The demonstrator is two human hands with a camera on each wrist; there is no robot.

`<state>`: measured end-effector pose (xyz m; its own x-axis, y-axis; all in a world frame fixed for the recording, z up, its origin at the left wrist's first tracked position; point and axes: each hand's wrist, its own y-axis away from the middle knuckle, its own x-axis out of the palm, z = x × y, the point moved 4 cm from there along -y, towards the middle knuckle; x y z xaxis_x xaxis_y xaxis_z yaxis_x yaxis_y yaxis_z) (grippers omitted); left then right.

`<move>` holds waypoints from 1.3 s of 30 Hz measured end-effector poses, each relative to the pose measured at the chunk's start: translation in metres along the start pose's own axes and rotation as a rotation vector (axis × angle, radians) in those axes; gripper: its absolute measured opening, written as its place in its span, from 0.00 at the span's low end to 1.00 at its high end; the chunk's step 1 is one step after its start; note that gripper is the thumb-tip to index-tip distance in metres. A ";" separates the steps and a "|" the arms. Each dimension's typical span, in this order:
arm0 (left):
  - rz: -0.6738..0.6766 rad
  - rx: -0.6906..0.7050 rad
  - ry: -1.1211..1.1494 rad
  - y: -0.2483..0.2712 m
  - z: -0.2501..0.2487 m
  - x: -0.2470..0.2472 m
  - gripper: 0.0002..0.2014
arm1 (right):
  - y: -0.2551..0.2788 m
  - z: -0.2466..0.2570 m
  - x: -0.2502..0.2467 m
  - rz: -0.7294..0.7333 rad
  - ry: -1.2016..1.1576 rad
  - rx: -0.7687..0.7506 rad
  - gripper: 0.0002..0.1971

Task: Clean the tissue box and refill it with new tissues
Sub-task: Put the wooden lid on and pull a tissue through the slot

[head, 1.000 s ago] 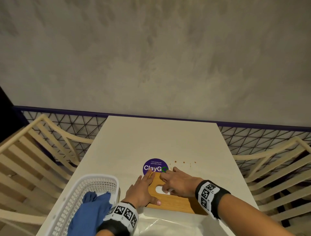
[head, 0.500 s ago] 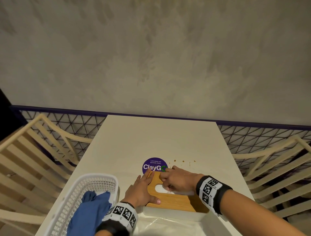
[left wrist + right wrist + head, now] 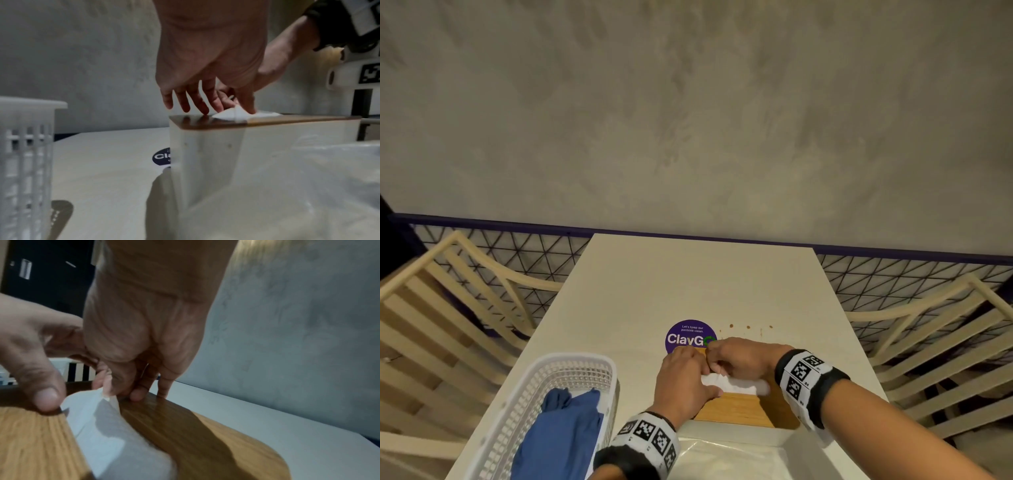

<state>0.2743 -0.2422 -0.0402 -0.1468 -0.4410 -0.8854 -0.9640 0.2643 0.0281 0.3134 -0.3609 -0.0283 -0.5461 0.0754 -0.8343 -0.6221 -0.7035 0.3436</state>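
The tissue box (image 3: pixel 743 409) has a wooden lid (image 3: pixel 205 426) and a white body (image 3: pixel 205 154); it stands near the table's front edge. A white tissue (image 3: pixel 727 383) sticks up out of the lid's slot. My right hand (image 3: pixel 717 364) pinches the tissue's raised corner (image 3: pixel 107 393) between thumb and forefinger, its other fingers touching the lid. My left hand (image 3: pixel 683 378) rests on the lid's left end with straight fingers (image 3: pixel 202 104). Its thumb (image 3: pixel 46 395) presses down beside the tissue (image 3: pixel 232 114).
A white slotted basket (image 3: pixel 571 358) holding a blue cloth (image 3: pixel 558 421) stands left of the box. A clear plastic bag (image 3: pixel 729 459) lies in front of it. A purple sticker (image 3: pixel 688 337) and small brown spots (image 3: pixel 748 327) lie behind. Slatted chairs (image 3: pixel 448 325) flank the table.
My right hand has drawn a tissue up out of the slot and now pinches it. My left hand has shifted right along the lid, up against the right hand.
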 end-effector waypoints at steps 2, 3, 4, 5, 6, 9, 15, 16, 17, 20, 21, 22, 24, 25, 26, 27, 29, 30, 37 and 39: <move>-0.036 -0.001 -0.011 0.000 -0.003 0.005 0.16 | 0.003 0.000 0.001 -0.029 -0.048 0.018 0.07; -0.056 0.004 -0.025 0.000 -0.005 0.006 0.13 | 0.005 0.001 0.001 -0.048 -0.063 0.032 0.07; -0.072 0.011 -0.040 -0.001 -0.006 0.007 0.11 | 0.007 0.001 0.000 -0.071 -0.075 0.054 0.07; -0.082 0.019 -0.051 -0.002 -0.006 0.007 0.09 | 0.010 0.001 -0.001 -0.104 -0.089 0.080 0.08; -0.088 0.027 -0.064 -0.003 -0.007 0.007 0.09 | 0.013 -0.001 -0.003 -0.150 -0.105 0.112 0.08; -0.083 0.046 -0.067 -0.007 -0.008 0.004 0.08 | 0.030 -0.004 -0.004 -0.306 -0.167 0.226 0.07; -0.026 0.021 0.015 -0.018 -0.010 -0.001 0.09 | 0.040 0.007 0.021 -0.345 0.132 0.402 0.09; -0.016 0.017 0.025 -0.018 -0.009 -0.002 0.09 | 0.039 0.008 0.022 -0.366 0.143 0.394 0.09; -0.003 0.011 0.039 -0.018 -0.009 -0.001 0.09 | 0.037 0.007 0.023 -0.377 0.118 0.387 0.09; -0.006 0.005 0.120 -0.017 -0.007 -0.001 0.04 | 0.036 -0.002 0.020 -0.359 -0.061 0.410 0.11; -0.008 0.022 0.134 -0.015 -0.006 -0.001 0.05 | 0.036 -0.006 0.019 -0.342 -0.100 0.421 0.11; 0.008 0.051 0.120 -0.014 -0.006 0.002 0.11 | 0.034 -0.009 0.018 -0.328 -0.124 0.427 0.11; 0.043 0.107 0.047 -0.010 -0.010 0.006 0.20 | 0.032 -0.013 0.016 -0.312 -0.166 0.439 0.12; 0.039 0.131 0.017 -0.008 -0.013 0.006 0.21 | 0.031 -0.014 0.016 -0.311 -0.187 0.446 0.12; 0.030 0.150 0.002 -0.006 -0.015 0.005 0.20 | 0.030 -0.015 0.015 -0.315 -0.206 0.452 0.12; 0.016 0.181 -0.016 -0.005 -0.018 0.006 0.18 | 0.029 -0.016 0.015 -0.318 -0.225 0.460 0.12; 0.003 0.231 -0.068 -0.004 -0.022 0.008 0.15 | 0.029 -0.017 0.014 -0.335 -0.255 0.466 0.15; -0.004 0.238 -0.077 -0.003 -0.023 0.008 0.15 | 0.029 -0.018 0.014 -0.343 -0.266 0.467 0.17; -0.024 0.289 -0.154 0.000 -0.040 0.014 0.20 | 0.033 -0.012 0.009 -0.293 -0.266 0.493 0.18; -0.026 0.282 -0.176 -0.001 -0.042 0.013 0.19 | 0.033 -0.014 0.010 -0.272 -0.259 0.488 0.19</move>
<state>0.2640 -0.2843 -0.0326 -0.0587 -0.3024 -0.9514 -0.8639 0.4930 -0.1034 0.2953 -0.3929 -0.0309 -0.4117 0.4189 -0.8093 -0.9101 -0.2344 0.3416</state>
